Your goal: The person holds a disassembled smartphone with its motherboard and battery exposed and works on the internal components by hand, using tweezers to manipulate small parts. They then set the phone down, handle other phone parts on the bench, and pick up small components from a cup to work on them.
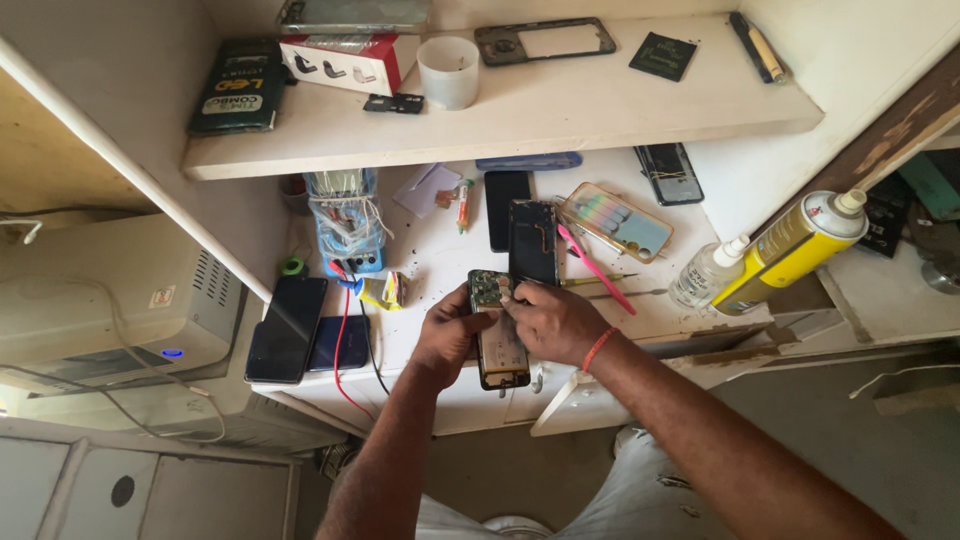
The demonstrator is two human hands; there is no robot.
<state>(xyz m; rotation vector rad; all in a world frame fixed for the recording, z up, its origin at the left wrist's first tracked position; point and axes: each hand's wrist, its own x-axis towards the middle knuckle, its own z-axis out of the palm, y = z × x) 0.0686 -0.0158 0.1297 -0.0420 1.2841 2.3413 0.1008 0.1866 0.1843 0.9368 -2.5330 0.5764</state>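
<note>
The opened black smartphone with bare green circuit board and battery (497, 335) is pinched at its left edge by the fingers of the left hand (447, 335), near the front of the white table (440, 262). The fingers of the right hand (553, 318) are pressed together on its upper part, perhaps on a small component; this is unclear. A slip could tear a cable. The black back cover (533, 243), just beyond, could be knocked.

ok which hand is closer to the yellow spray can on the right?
Right. The right hand is on the opened phone, on the side toward the yellow spray can, though well short of it. The left hand grips the phone's far side, farther away.
</note>
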